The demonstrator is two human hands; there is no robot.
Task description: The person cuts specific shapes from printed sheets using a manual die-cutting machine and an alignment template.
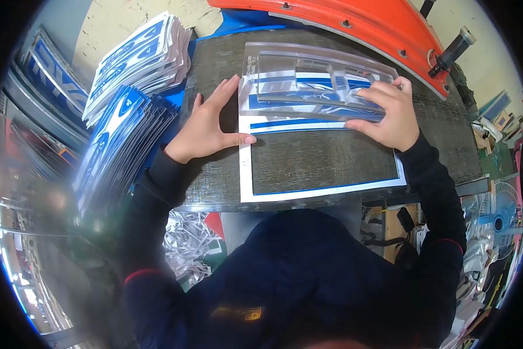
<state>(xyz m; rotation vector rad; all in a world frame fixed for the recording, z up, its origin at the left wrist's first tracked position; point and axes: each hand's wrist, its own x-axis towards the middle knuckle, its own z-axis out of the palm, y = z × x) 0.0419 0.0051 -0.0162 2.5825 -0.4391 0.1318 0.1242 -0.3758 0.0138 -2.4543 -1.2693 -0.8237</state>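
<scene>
On the dark worktable (331, 157), head view: 1 white-and-blue printed sheet (325, 125) lies flat under a clear plastic film (308, 75).
Left hand (206, 125): fingers spread apart, palm flat on the table, thumb touching the sheet's left edge.
Right hand (389, 113): fingers together, pressing the film's right end onto the sheet.
Risk: film may skew or crease if the pressing hand slides.
Containers: none visible; 2 loose stacks of printed sheets (139, 58) sit left.

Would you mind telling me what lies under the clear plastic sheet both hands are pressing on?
Under the clear plastic sheet lies a white card with blue stripes, flat on the dark work surface. The right hand and the sheet's glare hide part of its print; the left hand rests at its edge.
</scene>
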